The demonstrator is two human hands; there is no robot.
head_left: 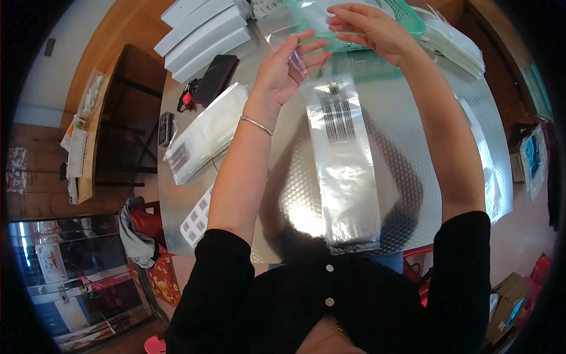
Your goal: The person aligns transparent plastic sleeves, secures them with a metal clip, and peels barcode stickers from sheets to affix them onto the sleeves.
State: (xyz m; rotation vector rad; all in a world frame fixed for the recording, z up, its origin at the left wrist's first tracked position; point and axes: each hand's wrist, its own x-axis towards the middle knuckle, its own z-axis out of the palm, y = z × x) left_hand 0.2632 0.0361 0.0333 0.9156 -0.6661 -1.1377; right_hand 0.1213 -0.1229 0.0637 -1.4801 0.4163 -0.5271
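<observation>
My left hand (282, 69) is raised over the far part of the table, fingers loosely spread. A piece of clear plastic film (298, 62) lies across its palm and fingers, and it seems to be held there. To the right, my right hand (372, 30) hovers by the green plastic basket (411, 17), fingers bent and apart, with nothing visible in them. Below both hands lies a stack of long clear plastic bags (348, 183), with a printed barcode-like label (334, 112) near its far end.
White boxes (206, 38) are stacked at the far left. Nearby lie a dark wallet (216, 79), a small black device (165, 128), more plastic bags (206, 138) and a label sheet (197, 217). Another pile of bags (454, 44) lies behind on the right. The metal table (407, 124) has a rounded edge.
</observation>
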